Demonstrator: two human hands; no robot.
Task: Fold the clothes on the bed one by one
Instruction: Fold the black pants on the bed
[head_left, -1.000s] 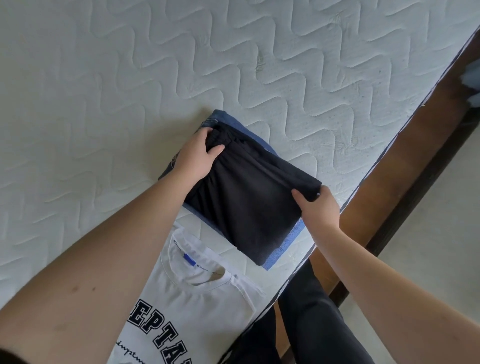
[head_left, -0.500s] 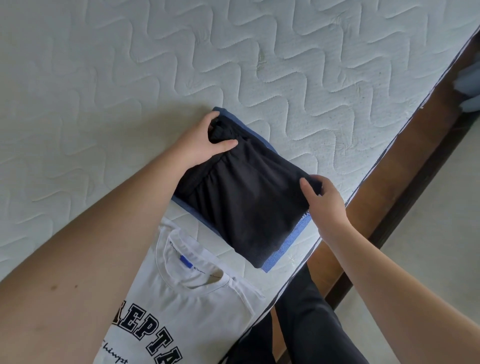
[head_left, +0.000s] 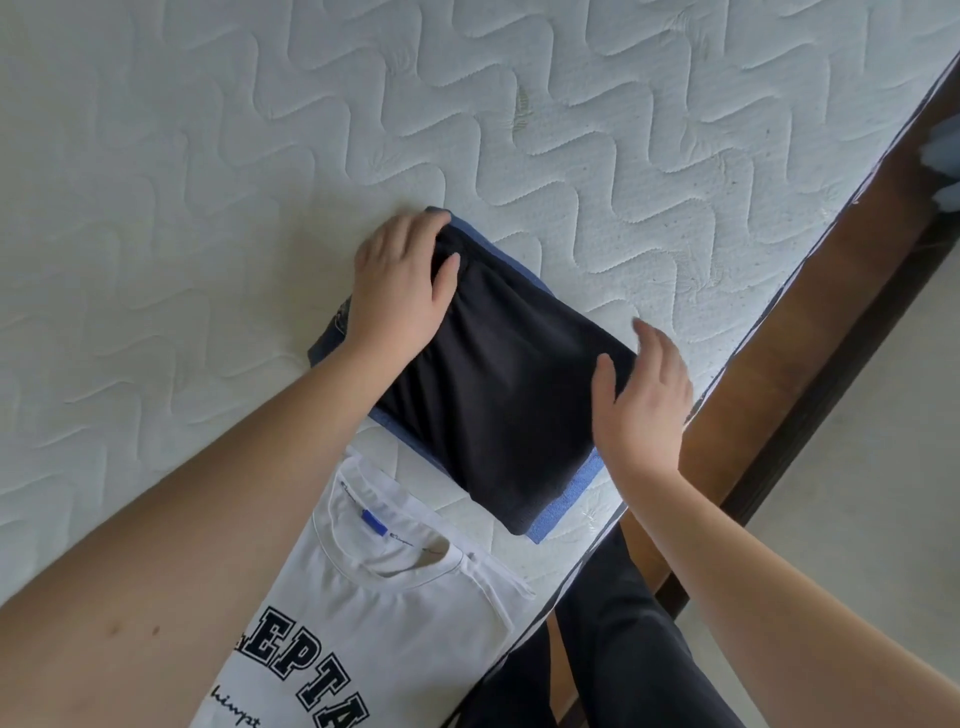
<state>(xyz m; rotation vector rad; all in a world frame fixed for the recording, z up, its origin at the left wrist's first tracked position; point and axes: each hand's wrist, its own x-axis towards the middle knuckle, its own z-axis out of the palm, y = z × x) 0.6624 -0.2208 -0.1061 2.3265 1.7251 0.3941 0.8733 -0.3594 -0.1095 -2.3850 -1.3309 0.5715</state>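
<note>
Folded black garment (head_left: 498, 395), soft and rectangular, stacked on folded blue denim (head_left: 566, 506) atop quilted white mattress (head_left: 208, 208). Left hand (head_left: 400, 283) flat, pressing its far corner; right hand (head_left: 641, 400) open beside its right edge.

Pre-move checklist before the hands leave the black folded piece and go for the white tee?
1. Black folded garment lies flat on the stack: ok.
2. It sits squarely on the blue folded garment, whose edges show along the near and far sides: ok.
3. Left hand rests flat on the black garment's far corner, not gripping: ok.
4. Right hand is open at the right edge; whether it touches the cloth: cannot tell.
5. White printed T-shirt lies spread out, unfolded, beside the stack: ok as next item.
6. Stack's clearance from the white quilted mattress edge: narrow, cannot tell if stable.
</note>
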